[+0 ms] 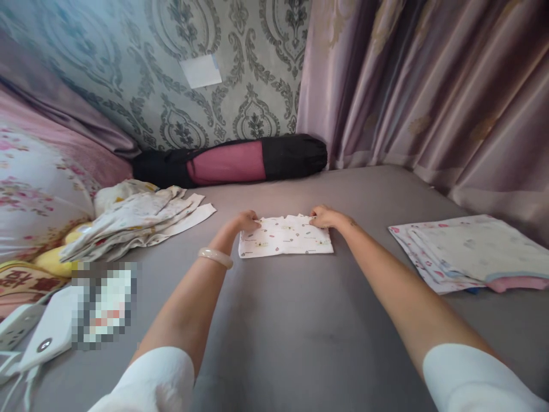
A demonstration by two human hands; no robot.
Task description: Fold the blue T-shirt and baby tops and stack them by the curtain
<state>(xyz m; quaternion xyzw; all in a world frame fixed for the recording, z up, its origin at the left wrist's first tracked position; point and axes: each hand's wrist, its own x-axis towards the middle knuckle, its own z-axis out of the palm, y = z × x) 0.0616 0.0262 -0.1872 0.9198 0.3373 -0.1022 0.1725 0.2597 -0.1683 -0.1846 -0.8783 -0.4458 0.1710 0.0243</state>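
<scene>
Folded printed cloth [285,239] lies flat mid-bed [291,320]. Our left hand [248,221] and right hand [325,217] pinch its far edge near the corners, probably keeping it square; fingertips are partly hidden, so exact grip's uncertain. Near edge unheld. Bed stretches toward us and sideways to clothes pile [141,220] left, folded stack [476,249] right; black-and-pink bag [227,162] bounds the far side.

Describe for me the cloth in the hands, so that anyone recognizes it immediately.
On the grey sheet, look nearer than the long bag. There, between left hand and right hand, lies a folded white cloth with small prints. Unlike the rumpled pile and flat stack, it is touched by both hands.
</scene>
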